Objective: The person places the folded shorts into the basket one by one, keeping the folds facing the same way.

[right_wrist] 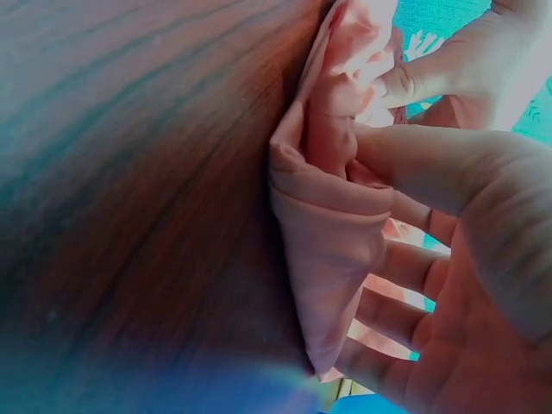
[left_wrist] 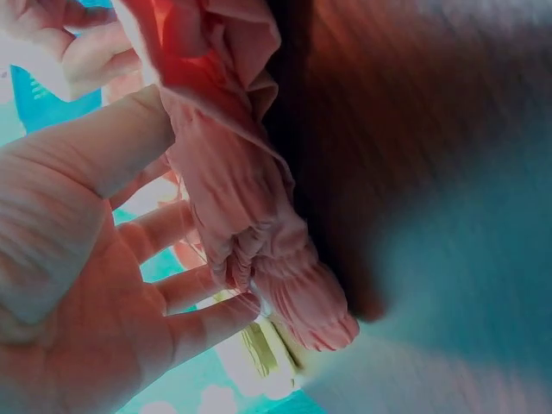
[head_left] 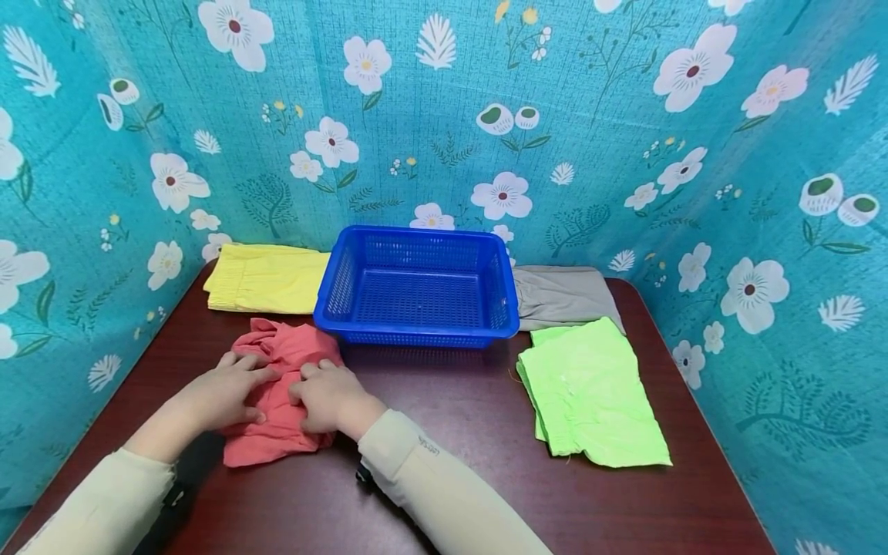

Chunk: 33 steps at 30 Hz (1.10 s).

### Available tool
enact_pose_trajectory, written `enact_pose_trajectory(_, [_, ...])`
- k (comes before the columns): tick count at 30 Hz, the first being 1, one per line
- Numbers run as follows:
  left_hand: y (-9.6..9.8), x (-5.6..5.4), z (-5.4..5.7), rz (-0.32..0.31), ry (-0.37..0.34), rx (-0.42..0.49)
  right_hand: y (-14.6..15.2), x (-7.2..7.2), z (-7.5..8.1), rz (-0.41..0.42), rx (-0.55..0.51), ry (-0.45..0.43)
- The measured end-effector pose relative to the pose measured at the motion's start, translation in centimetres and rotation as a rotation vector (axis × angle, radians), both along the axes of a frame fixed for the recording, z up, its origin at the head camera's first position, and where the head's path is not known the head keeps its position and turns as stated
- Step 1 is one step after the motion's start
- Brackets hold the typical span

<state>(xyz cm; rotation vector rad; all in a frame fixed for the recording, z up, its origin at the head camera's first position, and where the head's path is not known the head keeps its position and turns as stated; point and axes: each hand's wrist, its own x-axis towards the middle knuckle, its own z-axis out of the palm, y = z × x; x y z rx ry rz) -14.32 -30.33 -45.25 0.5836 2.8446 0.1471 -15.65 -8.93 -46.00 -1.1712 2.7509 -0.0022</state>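
Note:
A crumpled pair of red shorts lies on the left of the table, in front of a blue basket. My left hand rests on its left side, fingers spread over the cloth. On its right side lies my right hand, fingers slightly bent. Close up in the left wrist view, long extended fingers touch the gathered elastic waistband, and the thumb presses near the cloth's edge. The right wrist view has the right thumb against a fold, with the other fingers extended behind the fabric.
The blue plastic basket stands at the back centre with nothing in it. Folded yellow shorts lie to its left and a folded grey garment to its right. Light green shorts lie at the right. A floral curtain surrounds the table.

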Motion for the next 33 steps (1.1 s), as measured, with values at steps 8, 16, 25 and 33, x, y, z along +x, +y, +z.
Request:
enact_pose_trajectory(8, [1.0,0.4,-0.1,0.002,-0.017,-0.010,1.0,0.5,-0.1,0.008,0.004,-0.011])
enact_pose_trajectory(16, [1.9,0.9,-0.2,-0.031,0.021,-0.015,2.0,1.0,0.1,0.026,0.011,0.002])
enact_pose_trajectory(25, [3.1,1.6,0.0,-0.070,0.049,-0.028,3.4,1.6,0.3,0.045,-0.001,0.011])
enact_pose_trajectory(33, [4.1,2.0,0.0,-0.087,0.051,-0.032,4.5,1.9,0.2,0.059,-0.007,0.001])
